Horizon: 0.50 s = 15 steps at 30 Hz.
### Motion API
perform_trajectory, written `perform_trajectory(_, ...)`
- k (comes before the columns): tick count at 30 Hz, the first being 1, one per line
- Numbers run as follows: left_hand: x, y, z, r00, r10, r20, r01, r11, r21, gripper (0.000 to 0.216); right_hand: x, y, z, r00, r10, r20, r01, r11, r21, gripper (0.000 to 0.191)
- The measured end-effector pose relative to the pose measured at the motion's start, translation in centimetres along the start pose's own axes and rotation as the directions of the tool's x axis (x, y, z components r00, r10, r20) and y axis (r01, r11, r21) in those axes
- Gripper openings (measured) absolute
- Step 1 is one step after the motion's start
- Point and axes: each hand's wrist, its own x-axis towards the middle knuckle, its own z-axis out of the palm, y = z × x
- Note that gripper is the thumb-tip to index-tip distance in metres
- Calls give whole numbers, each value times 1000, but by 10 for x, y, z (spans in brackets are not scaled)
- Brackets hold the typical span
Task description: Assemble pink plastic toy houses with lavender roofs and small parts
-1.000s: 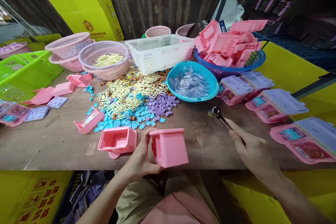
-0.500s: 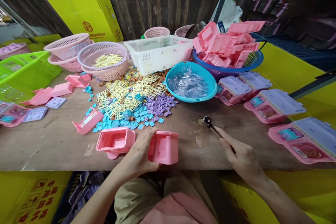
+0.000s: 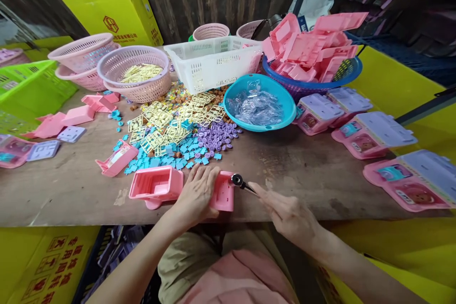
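At the table's front edge my left hand (image 3: 199, 193) is closed on a pink plastic toy housing (image 3: 223, 194), palm and fingers covering its left side. My right hand (image 3: 290, 211) grips the handle of a ratchet wrench (image 3: 238, 181), whose round metal head is at the housing's upper right corner. Whether the head touches the plastic or hovers over it, I cannot tell. Left of my left hand stands a second pink housing (image 3: 156, 183), its open side up. Behind it a smaller pink piece (image 3: 117, 159) lies tilted.
Purple discs (image 3: 217, 140), blue tiles (image 3: 153, 164) and cream frames (image 3: 171, 130) are heaped mid-table. A turquoise bowl (image 3: 249, 126) holds clear parts. Behind are a white basket (image 3: 213, 69) and a blue basket (image 3: 317, 84) piled with pink parts. Assembled toys (image 3: 409, 178) line the right.
My right hand has moved left, bringing the wrench head from the bare tabletop to the pink housing. My left hand has shifted over the housing's top. The view has tilted slightly.
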Motion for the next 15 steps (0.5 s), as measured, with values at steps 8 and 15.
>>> perform_trajectory(8, -24, -11, 5, 981, -128, -144, 10, 778, -629, 91, -5, 17, -33, 885, 381, -267, -413, 908, -76, 37)
perform_trajectory(15, -29, -5, 8, 964, -220, -148, -44, 419, -907, 88, -29, 66, -27, 855, 439, -276, -517, 680, -519, 37)
